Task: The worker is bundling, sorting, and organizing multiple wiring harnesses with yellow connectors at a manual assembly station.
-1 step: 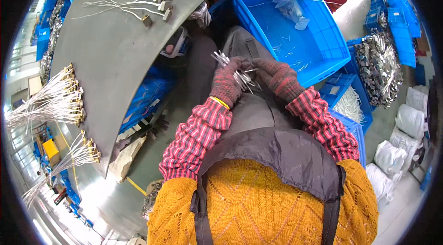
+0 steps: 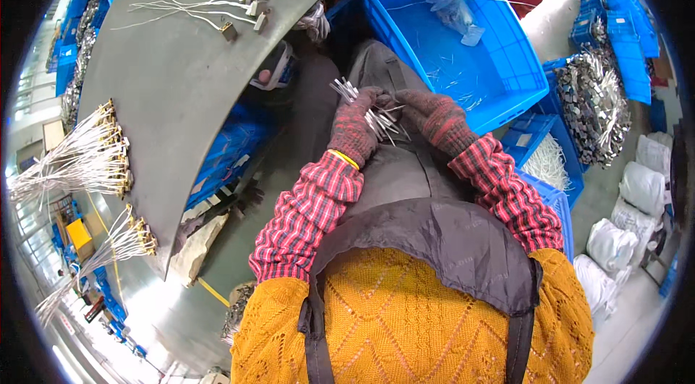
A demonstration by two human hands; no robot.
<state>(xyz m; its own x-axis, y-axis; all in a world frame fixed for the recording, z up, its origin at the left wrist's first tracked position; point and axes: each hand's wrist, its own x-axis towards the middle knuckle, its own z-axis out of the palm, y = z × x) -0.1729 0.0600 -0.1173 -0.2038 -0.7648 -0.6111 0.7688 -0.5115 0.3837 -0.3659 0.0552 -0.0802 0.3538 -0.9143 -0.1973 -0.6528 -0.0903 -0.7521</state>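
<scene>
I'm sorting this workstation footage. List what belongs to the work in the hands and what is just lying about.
In hand:
- left hand, gloved, gripping a bundle of thin white wires
- right hand, gloved, at the same bundle

Lying about:
- big blue crate with a clear bag
- wire harnesses on the grey table
- white sacks
</scene>
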